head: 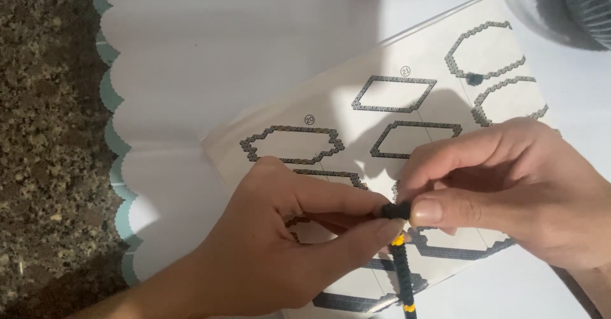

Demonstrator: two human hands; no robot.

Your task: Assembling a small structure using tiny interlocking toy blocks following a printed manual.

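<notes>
Black piece pinched between left hand and right hand, above the instruction sheet's middle.

Head view, steeply downward, close over tabletop

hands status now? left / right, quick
Left hand: closed, fingertips pinching the small black piece atop the dark beaded strand.
Right hand: closed, thumb and fingers pinching the same black piece.
</notes>
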